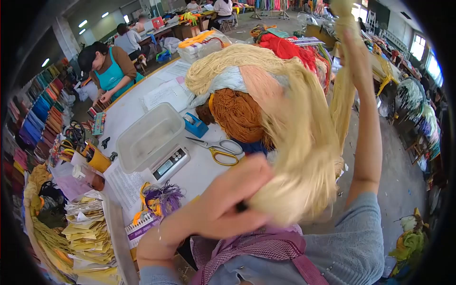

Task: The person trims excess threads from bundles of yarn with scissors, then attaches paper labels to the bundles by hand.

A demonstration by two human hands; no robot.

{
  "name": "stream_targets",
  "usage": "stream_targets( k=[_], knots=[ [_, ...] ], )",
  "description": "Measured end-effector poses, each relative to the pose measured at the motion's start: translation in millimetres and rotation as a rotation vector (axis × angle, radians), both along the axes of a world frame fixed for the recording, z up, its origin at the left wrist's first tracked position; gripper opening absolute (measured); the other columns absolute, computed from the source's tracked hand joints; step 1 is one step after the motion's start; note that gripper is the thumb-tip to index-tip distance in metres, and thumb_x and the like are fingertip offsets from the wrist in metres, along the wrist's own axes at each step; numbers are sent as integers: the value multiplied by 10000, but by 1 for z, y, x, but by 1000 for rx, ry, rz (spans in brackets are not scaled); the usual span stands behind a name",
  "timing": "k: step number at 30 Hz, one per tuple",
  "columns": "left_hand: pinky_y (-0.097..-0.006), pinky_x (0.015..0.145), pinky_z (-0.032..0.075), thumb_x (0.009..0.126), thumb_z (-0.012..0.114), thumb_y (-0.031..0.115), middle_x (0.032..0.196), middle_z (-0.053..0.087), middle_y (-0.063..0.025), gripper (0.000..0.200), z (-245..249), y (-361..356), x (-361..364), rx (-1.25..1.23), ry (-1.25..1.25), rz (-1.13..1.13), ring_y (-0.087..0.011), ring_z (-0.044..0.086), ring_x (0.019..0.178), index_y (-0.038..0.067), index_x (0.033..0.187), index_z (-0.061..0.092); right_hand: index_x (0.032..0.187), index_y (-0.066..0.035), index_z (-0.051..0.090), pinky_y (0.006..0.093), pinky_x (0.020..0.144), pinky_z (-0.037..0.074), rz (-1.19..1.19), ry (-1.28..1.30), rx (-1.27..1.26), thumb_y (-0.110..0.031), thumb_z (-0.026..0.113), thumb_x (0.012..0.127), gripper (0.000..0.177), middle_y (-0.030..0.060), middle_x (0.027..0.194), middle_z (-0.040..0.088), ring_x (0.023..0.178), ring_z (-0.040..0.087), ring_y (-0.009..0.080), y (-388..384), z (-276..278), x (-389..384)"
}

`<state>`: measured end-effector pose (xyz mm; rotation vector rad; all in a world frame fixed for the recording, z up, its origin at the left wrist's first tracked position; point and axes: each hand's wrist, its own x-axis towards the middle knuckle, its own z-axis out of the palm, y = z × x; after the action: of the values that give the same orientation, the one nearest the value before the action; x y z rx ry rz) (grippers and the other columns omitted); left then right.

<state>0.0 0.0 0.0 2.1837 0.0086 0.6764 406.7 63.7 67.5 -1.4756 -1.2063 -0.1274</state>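
Note:
A long hank of cream yarn (pixel 308 161) hangs in front of me, its lower part smeared by motion. High at the upper right, my right hand (pixel 356 57) is closed round the top of this hank with the arm stretched up. My left hand (pixel 232 197) is bent beside the hank's lower end, close to or touching it. Blur hides whether its fingers grip any strands. Behind the hank, more yarn is heaped on the table: a brown bundle (pixel 237 115), a peach one (pixel 260 85) and a pale blue one (pixel 229 80).
On the white table (pixel 199 178) are scissors (pixel 216 149), a blue tape dispenser (pixel 195 125), and a clear plastic bin (pixel 149 135) on a digital scale (pixel 169 164). Purple yarn (pixel 164 198) and stacked papers (pixel 88 232) lie nearer. A person in a teal apron (pixel 116 73) sits across.

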Motion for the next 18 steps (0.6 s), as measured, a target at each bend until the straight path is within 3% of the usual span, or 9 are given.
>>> stream_targets(
  k=[4, 5, 7, 10, 11, 12, 14, 15, 18],
  knots=[
    [-311, 913, 449, 736, 650, 149, 1155, 612, -112, 543, -17, -84, -56, -906, -94, 180, -211, 603, 1035, -48, 1228, 529, 962, -33, 653, 385, 638, 488, -148, -160, -18, -657, 507, 859, 649, 116, 720, 661, 697, 657, 265, 21, -1, -17],
    [-326, 938, 448, 736, 627, 136, 1191, 603, -125, 565, -24, -96, -62, -966, -189, 259, -224, 599, 1069, -47, 1258, 510, 1115, -83, 622, 450, 732, 496, -237, -288, -29, -672, 484, 863, 655, 180, 830, 685, 835, 667, 370, 37, -3, -20],
    [-359, 972, 445, 754, 560, 118, 1239, 580, -157, 613, -42, -110, -75, -1009, -355, 368, -249, 582, 1123, -45, 1332, 437, 1155, -50, 601, 441, 741, 499, -274, -499, -11, -624, 488, 891, 641, 202, 851, 683, 765, 649, 370, 47, -9, -51],
    [-381, 1018, 419, 821, 510, 145, 1286, 539, -198, 611, -63, -117, -85, -1087, -430, 531, -280, 543, 1183, -70, 1375, 364, 1181, -98, 590, 431, 808, 492, 91, -720, 232, -469, 649, 849, 501, 195, 1005, 664, 938, 628, 376, 120, -54, -62],
    [-388, 1023, 416, 837, 503, 159, 1291, 535, -204, 606, -62, -120, -84, -1124, -499, 596, -289, 541, 1184, -75, 1377, 359, 1154, -76, 601, 409, 889, 468, 234, -675, -43, -390, 710, 813, 476, 203, 1055, 642, 1039, 593, 358, 123, -67, -85],
    [-394, 1028, 413, 852, 495, 173, 1295, 530, -211, 601, -60, -122, -81, -1161, -570, 658, -298, 540, 1185, -79, 1379, 354, 1258, -70, 541, 452, 984, 409, 470, -662, -190, -476, 682, 814, 619, 200, 1213, 583, 1147, 535, 354, 102, -70, -115],
    [-405, 1041, 402, 890, 448, 205, 1311, 518, -207, 560, -70, -115, -94, -1070, -598, 641, -305, 531, 1197, -74, 1370, 377, 1390, -75, 412, 533, 1047, 333, 110, -1031, 1, -572, 642, 804, 803, 181, 1363, 485, 1241, 465, 362, 124, -151, -128],
    [-408, 1045, 399, 903, 430, 219, 1314, 516, -204, 548, -71, -115, -99, -1061, -608, 685, -305, 529, 1202, -70, 1366, 386, 1454, -130, 328, 590, 1044, 299, 75, -1057, -84, -697, 576, 771, 922, 145, 1433, 424, 1304, 413, 339, 128, -154, -131],
    [-437, 1046, 403, 925, 395, 243, 1304, 526, -201, 534, -66, -117, -108, -1176, -739, 639, -317, 529, 1204, -64, 1362, 394, 1470, -120, 306, 583, 1079, 257, 198, -897, -191, -658, 635, 750, 958, 122, 1464, 395, 1339, 365, 341, 129, -140, -125]
  ],
)
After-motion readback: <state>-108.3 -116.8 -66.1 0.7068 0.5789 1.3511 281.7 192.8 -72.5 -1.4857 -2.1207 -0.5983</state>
